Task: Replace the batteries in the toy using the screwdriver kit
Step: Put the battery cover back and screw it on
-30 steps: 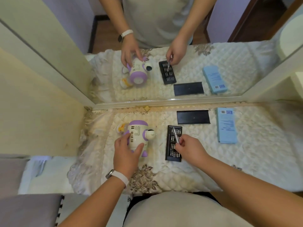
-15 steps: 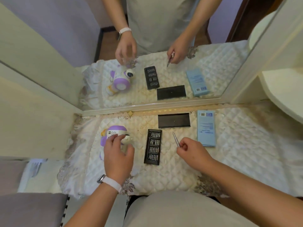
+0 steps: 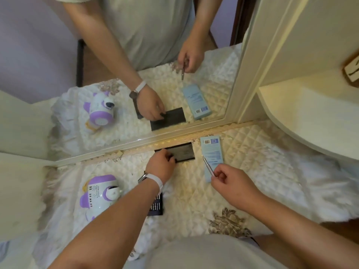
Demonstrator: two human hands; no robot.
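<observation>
The white and purple toy point(image 3: 100, 193) lies on the quilted cloth at the left, with no hand on it. My left hand point(image 3: 160, 165) reaches forward and its fingers close on the left end of the flat black lid point(image 3: 184, 153) near the mirror. My forearm covers most of the black bit tray point(image 3: 156, 205). Further right, my right hand point(image 3: 231, 180) pinches a thin silver screwdriver point(image 3: 207, 166), tip pointing away from me, over the blue box point(image 3: 211, 152).
A mirror point(image 3: 136, 74) stands along the back edge and repeats the scene. A cream shelf point(image 3: 310, 117) juts in at the right. The quilted cloth point(image 3: 252, 171) covers the table; its front edge is near my body.
My left hand left the toy and moved forward to the black lid. My right hand with the screwdriver shifted right, over the blue box. The camera came closer.
</observation>
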